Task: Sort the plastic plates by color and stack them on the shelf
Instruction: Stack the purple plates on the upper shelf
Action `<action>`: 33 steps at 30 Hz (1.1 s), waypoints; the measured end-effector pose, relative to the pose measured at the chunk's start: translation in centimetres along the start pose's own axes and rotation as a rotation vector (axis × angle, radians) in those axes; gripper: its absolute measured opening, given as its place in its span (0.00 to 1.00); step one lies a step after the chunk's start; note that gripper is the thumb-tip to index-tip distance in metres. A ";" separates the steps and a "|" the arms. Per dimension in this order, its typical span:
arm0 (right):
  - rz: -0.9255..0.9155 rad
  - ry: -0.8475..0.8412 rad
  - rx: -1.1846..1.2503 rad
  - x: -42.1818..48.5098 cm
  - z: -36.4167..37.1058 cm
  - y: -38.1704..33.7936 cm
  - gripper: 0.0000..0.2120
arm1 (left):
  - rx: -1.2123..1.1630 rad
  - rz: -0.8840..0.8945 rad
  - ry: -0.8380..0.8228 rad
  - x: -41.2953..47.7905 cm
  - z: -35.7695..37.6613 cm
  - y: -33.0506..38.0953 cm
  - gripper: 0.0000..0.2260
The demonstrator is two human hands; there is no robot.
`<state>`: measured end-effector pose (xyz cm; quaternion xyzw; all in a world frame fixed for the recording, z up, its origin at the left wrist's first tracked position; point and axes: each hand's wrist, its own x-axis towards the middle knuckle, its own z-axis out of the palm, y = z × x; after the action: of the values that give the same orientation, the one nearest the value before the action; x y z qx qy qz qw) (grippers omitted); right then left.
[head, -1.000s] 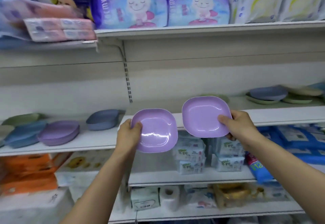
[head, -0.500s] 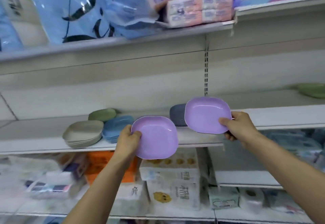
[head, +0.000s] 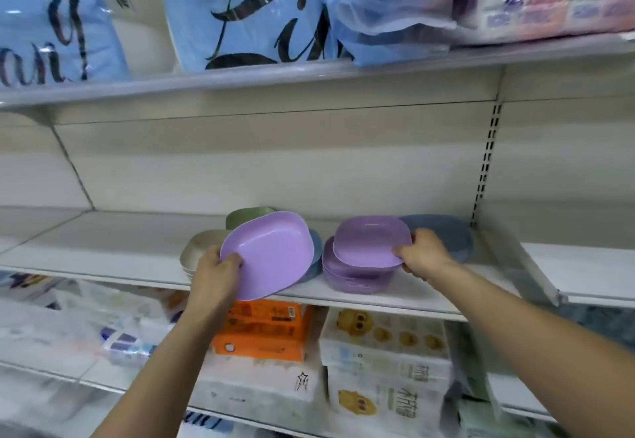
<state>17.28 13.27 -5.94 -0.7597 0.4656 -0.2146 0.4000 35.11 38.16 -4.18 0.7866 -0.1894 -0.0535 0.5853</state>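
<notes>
Our left hand (head: 214, 276) grips a glossy purple rounded-square plastic plate (head: 271, 259) across the white metal shelf's (head: 103, 248) front edge. At 3 o'clock, our right hand (head: 424, 253) pinches a second purple plate (head: 369, 241) over the purple plate stack (head: 354, 277). Bare shelf runs toward 9 o'clock.

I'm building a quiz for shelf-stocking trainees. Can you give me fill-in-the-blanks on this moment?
The left hand grips a ____ plate. The right hand holds a second plate over a stack of the ____ colour. The orange boxes sit on the shelf ____ the plates.
Missing: purple; same; below.
</notes>
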 end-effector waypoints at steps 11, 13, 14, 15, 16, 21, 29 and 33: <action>-0.101 -0.036 -0.361 1.5 2.3 0.3 0.20 | -0.017 -0.056 -0.064 0.5 0.8 -0.3 0.08; -0.171 0.012 -0.516 0.7 1.4 0.1 0.24 | -0.042 -0.065 -0.084 0.5 1.0 -0.1 0.08; -0.216 0.037 -0.538 0.3 1.0 0.1 0.25 | -0.063 -0.073 -0.097 0.5 1.3 0.0 0.08; -0.259 0.057 -0.526 -0.2 0.7 0.1 0.25 | -0.083 -0.074 -0.110 0.6 1.6 0.1 0.08; -0.300 0.074 -0.503 -0.8 0.4 0.1 0.24 | -0.085 -0.067 -0.123 0.6 2.0 0.3 0.08; -0.449 0.183 -0.529 -4.3 -1.9 0.8 0.21 | -0.057 -0.019 -0.229 1.0 5.2 1.4 0.06; -0.524 0.304 -0.569 -7.4 -5.4 2.7 0.16 | 0.012 -0.020 -0.361 3.8 10.6 1.7 0.09; -0.514 0.370 -0.559 -9.0 -6.5 3.1 0.16 | 0.238 0.075 -0.357 5.2 11.5 0.7 0.15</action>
<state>6.87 17.76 -4.21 -0.8790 0.3653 -0.3056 0.0219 36.26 25.75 -6.36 0.8206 -0.3240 -0.1474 0.4472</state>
